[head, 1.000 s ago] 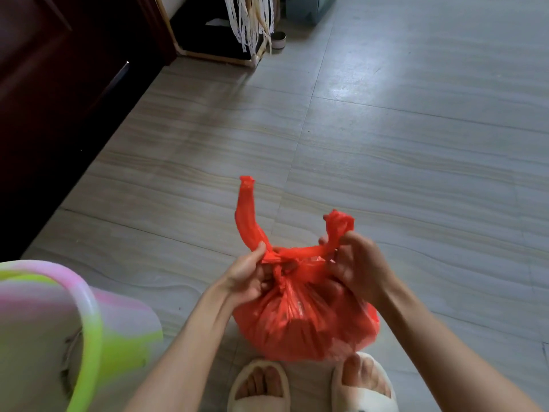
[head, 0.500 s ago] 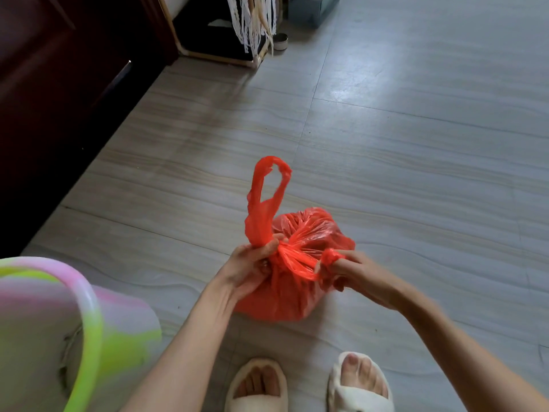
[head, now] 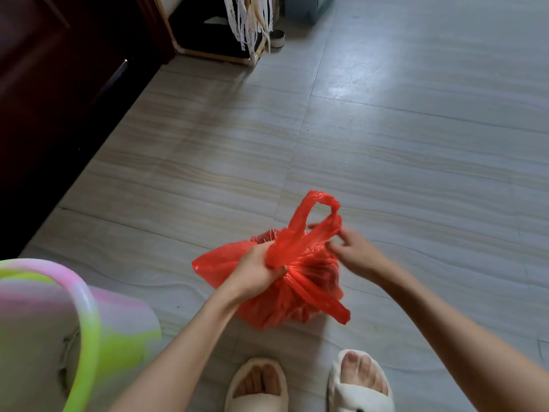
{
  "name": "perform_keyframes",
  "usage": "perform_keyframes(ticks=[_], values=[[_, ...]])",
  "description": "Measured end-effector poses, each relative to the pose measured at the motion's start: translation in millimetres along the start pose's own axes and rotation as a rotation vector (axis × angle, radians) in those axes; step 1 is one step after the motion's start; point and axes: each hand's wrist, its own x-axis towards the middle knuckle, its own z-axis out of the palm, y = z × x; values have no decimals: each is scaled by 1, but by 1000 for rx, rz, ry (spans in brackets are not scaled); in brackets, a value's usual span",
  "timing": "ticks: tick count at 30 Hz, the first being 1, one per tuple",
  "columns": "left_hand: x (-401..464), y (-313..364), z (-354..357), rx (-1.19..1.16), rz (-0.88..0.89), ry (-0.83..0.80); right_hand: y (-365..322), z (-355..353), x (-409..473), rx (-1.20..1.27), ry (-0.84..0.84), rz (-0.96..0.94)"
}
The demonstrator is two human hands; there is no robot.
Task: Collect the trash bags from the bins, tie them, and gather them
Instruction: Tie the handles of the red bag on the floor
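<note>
Under your left hand (head: 255,270) sits the red trash bag (head: 285,295) on the pale tiled floor (head: 416,162), and that hand squeezes the bag's bunched neck, while your right hand (head: 355,251) is blurry and its fingers touch the tall handle loop (head: 319,217), though you cannot tell if they pinch it. Left of your left hand stands a pink and green bin (head: 74,322), with a dark wooden cabinet (head: 59,93) past it. Beyond and right of your right hand the floor stretches wide, and your two slippers (head: 257,385) stand just behind the bag.

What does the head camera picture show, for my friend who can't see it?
A person's left hand grips a red trash bag on the tiled floor while the right hand touches its handle loop. A pink-and-green bin stands nearby.
</note>
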Motion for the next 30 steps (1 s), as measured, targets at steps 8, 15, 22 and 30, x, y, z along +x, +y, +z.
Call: perform_keyframes(ticks=[8,15,22,30], values=[[-8,-15,2,767,204,408,8,32,-17,103,-267,65],[-1,-25,12,915,129,428,-7,20,-21,351,-291,175],[-3,-5,20,722,51,421,-26,54,-5,124,134,224],[-13,-1,15,260,-84,294,-19,58,-12,-39,144,180]])
